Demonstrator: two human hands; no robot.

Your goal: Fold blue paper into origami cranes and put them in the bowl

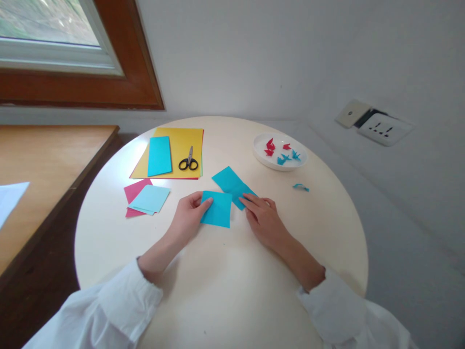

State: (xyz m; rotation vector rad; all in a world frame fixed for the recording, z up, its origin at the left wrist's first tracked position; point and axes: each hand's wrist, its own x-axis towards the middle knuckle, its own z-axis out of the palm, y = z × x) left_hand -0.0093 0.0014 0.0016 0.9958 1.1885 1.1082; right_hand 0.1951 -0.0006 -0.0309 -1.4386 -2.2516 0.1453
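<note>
My left hand [189, 211] pinches a small blue paper square [218, 211] at its left edge, thumb on top, just over the middle of the table. Right behind it lies a second blue sheet [229, 181], longer and creased across. The fingers of my right hand [264, 218] are stretched out over this sheet's right end and touch it; its thumb is partly hidden. To the left rests a loose pile of pale blue squares [150, 198] and pink squares [138, 190].
Yellow sheets [178, 140] at the back left carry a blue paper rectangle [159, 156] and black-handled scissors [188, 162]. A white plate [258, 156] at the back right holds several red and blue folded paper birds. A curled blue scrap [301, 187] lies near the right edge.
</note>
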